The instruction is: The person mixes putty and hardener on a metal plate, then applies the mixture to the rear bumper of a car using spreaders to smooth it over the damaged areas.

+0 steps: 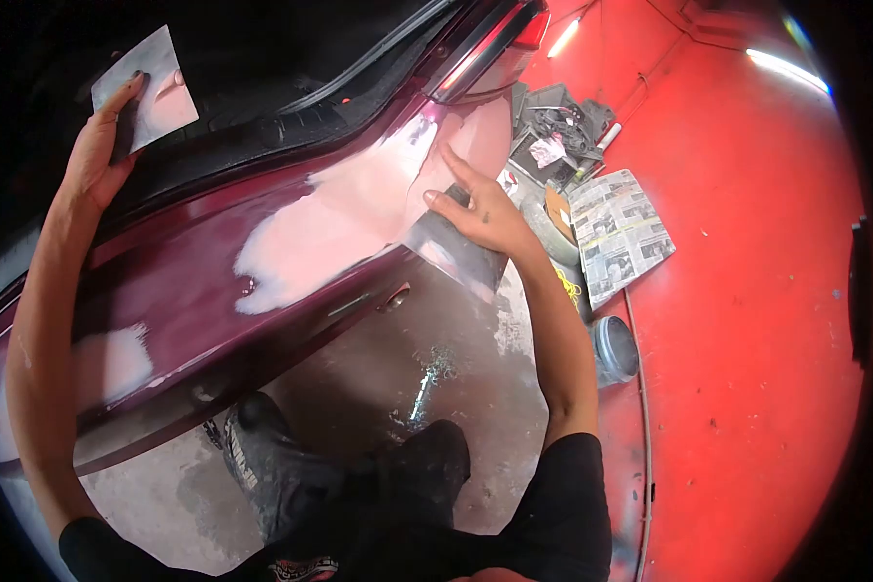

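Note:
My left hand is raised at the upper left, gripping a thin square plate with pink filler smeared on it. The thumb lies across its face. My right hand is at the car's rear corner, thumb and forefinger stretched over the pink filler patch. Under its palm is a second dark square plate with a pink smear, its other fingers hidden behind. The patch covers part of a maroon car body, with uneven pale edges.
A smaller pale patch lies further left on the body. Right of the car are a newspaper-covered panel, a grey bucket, a pile of dark parts and a hose along the red floor.

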Tool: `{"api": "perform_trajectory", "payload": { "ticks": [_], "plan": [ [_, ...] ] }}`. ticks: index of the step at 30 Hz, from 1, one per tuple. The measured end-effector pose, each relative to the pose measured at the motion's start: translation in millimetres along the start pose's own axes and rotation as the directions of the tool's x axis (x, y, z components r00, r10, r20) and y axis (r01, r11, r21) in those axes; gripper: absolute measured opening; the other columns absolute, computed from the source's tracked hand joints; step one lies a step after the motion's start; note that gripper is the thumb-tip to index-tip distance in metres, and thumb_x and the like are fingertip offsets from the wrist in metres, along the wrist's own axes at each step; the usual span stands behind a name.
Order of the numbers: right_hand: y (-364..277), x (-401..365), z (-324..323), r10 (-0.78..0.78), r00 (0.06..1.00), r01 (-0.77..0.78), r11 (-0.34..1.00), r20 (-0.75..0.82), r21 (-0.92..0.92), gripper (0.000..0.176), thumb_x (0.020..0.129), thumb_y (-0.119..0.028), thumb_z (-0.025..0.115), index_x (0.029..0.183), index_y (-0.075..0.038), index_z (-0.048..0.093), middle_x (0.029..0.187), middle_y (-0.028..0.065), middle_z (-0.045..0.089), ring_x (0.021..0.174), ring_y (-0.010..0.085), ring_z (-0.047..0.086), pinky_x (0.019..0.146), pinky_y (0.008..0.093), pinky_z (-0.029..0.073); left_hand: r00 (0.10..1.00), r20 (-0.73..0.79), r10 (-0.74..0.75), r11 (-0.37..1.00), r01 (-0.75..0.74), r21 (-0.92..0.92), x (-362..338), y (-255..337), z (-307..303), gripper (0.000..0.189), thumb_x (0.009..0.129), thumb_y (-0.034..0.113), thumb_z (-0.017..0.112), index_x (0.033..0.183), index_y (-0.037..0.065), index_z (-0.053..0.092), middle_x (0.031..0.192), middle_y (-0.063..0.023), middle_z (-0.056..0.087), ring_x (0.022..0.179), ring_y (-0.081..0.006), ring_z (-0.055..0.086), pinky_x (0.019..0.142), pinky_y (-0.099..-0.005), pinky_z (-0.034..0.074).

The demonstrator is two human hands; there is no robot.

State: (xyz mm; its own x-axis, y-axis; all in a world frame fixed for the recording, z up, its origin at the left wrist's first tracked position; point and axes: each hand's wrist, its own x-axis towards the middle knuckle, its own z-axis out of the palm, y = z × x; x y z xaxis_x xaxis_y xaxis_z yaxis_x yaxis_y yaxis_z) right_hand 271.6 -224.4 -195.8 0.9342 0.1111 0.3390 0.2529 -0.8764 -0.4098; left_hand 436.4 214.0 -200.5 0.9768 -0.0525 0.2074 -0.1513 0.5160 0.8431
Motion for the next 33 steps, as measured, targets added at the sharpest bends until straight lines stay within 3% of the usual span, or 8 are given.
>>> {"api": "perform_trajectory", "payload": {
  "ticks": [4,13,16,22,25,27,31,33],
  "plan": [
    [8.4,2.3,4.1,-0.146,0.987,0.134,0.98,-0.07,-0.146,0.085,0.085,-0.045,0.066,0.148,0.002,0.033,0.134,0.0303,0.052,0.121,0.0327,0.058,0.095,0.0342,0.046,1.0,0.0,0.013,0.999,-0.013,0.039,1.6,-1.2,-2.6,0.039,0.091,0.031,0.068,0.12,0.007,0.062,0.107,-0.0017,0.067,0.089,-0.011,0.064,0.081,-0.026,0.05],
    [-15.1,-2.9,-9.1,0.027,0.999,-0.015,0.972,0.045,-0.235,0.074,0.085,-0.044,0.068,0.142,-0.003,0.045,0.113,0.0285,0.065,0.102,0.0359,0.066,0.093,0.0402,0.047,1.0,-0.018,0.019,0.997,-0.017,0.082,0.2,-3.5,-2.2,0.042,0.09,0.032,0.068,0.124,0.007,0.061,0.107,-0.0025,0.068,0.088,-0.0104,0.065,0.081,-0.0254,0.05],
    [-4.5,-6.3,-16.1,-0.18,0.984,0.17,0.948,-0.012,-0.269,0.063,0.086,-0.042,0.067,0.132,0.0,0.055,0.105,0.0266,0.067,0.09,0.0331,0.067,0.087,0.0394,0.049,1.0,-0.006,0.013,0.998,-0.012,0.069,-0.5,-2.2,0.0,0.043,0.09,0.033,0.067,0.124,0.007,0.061,0.106,-0.002,0.068,0.088,-0.0104,0.065,0.08,-0.0253,0.05],
    [5.5,-29.7,-80.3,0.333,0.943,-0.33,0.939,-0.022,0.094,0.04,0.089,-0.024,0.067,0.116,0.003,0.06,0.107,0.0122,0.067,0.098,0.0189,0.066,0.088,0.0306,0.051,0.999,-0.032,0.005,0.992,-0.001,0.125,-3.7,-0.7,1.5,0.044,0.089,0.037,0.068,0.122,0.009,0.063,0.104,0.0006,0.068,0.087,-0.0097,0.063,0.078,-0.0235,0.047],
    [11.1,-51.7,-86.5,0.267,0.95,-0.097,0.743,-0.16,0.662,0.037,0.087,-0.008,0.065,0.121,0.005,0.055,0.111,0.0121,0.065,0.095,0.0163,0.064,0.087,0.0302,0.052,1.0,-0.007,-0.016,0.992,0.017,0.124,-0.8,-0.9,-3.1,0.041,0.088,0.037,0.069,0.118,0.01,0.065,0.107,0.0015,0.066,0.092,-0.0084,0.061,0.083,-0.0237,0.044],
    [6.8,-59.4,-90.7,0.296,0.913,-0.039,0.75,-0.282,0.66,0.033,0.082,0.007,0.062,0.114,0.004,0.054,0.106,0.0092,0.066,0.093,0.0177,0.064,0.084,0.0307,0.053,0.999,-0.034,-0.013,0.991,0.017,0.131,-3.9,-0.2,2.0,0.042,0.087,0.038,0.07,0.118,0.01,0.065,0.108,0.0014,0.066,0.093,-0.0083,0.06,0.084,-0.0247,0.044],
    [10.9,-45.1,-67.1,-0.161,0.828,0.16,0.986,-0.537,-0.048,0.02,0.085,0.01,0.054,0.104,0.002,0.052,0.108,0.0126,0.065,0.103,0.0193,0.062,0.091,0.0318,0.05,0.999,-0.042,0.019,0.988,-0.013,0.152,-8.0,-0.1,3.2,0.044,0.086,0.039,0.07,0.12,0.011,0.065,0.111,0.0012,0.065,0.096,-0.0082,0.059,0.086,-0.0249,0.043],
    [5.2,-37.4,-49.5,-0.261,0.845,0.125,0.945,-0.467,-0.301,0.038,0.084,0.012,0.05,0.119,-0.003,0.057,0.115,0.013,0.063,0.109,0.0246,0.061,0.106,0.0463,0.038,1.0,-0.016,0.023,0.989,-0.02,0.148,-8.8,-0.2,4.1,0.043,0.088,0.038,0.068,0.121,0.01,0.064,0.113,0.0011,0.065,0.098,-0.0077,0.06,0.089,-0.0241,0.043]
  ]
}}
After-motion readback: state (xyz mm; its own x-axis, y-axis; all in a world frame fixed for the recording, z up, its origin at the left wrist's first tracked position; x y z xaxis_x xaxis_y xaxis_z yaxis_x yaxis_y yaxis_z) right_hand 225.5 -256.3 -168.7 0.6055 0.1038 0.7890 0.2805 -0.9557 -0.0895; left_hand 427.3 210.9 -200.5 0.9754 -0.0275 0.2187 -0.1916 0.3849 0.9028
